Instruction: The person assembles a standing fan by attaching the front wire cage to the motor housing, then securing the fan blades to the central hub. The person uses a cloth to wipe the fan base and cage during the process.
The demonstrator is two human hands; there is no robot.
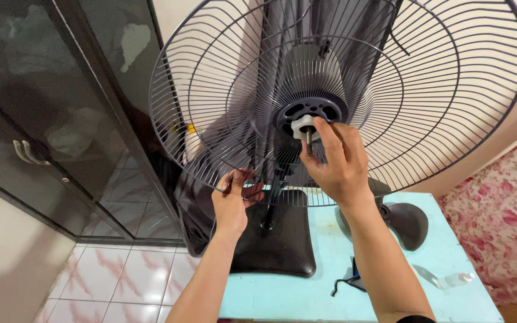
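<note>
White plastic lock nut [302, 127]: seated on the metal motor shaft [309, 142] at the centre of the rear fan guard [450, 119], against the dark hub plate [312, 110]. The shaft end projects just below the nut.

Right hand [339, 164]: raised to the hub. Thumb and forefinger are closed onto the nut, the forefinger [328, 133] lying over its right side and the thumb coming up from beneath, beside the shaft. The remaining fingers are curled loosely under the palm and hold nothing that can be made out.

Left hand [234, 200]: lower and to the left of the right-hand fingers, at the bottom rim of the guard. Its fingers are hooked through and around the wire spokes, closed on the rim. Whether the thumb bears on the wire cannot be told.

Surroundings: the guard is a round grey wire cage, standing upright and facing the camera, with the motor housing behind it. Below the left-hand fingers sits the black fan base [279, 239], resting on a light blue table [330, 293]. To the right of the right forearm, on the table, lie a dark fan blade [408, 222], a small black clip-like part [348, 281] and a clear plastic piece [444, 279]. Far left of both hands stands a dark glass cabinet [49, 119] over a tiled floor [121, 281]. A floral cloth [504, 221] lies at the right edge.
</note>
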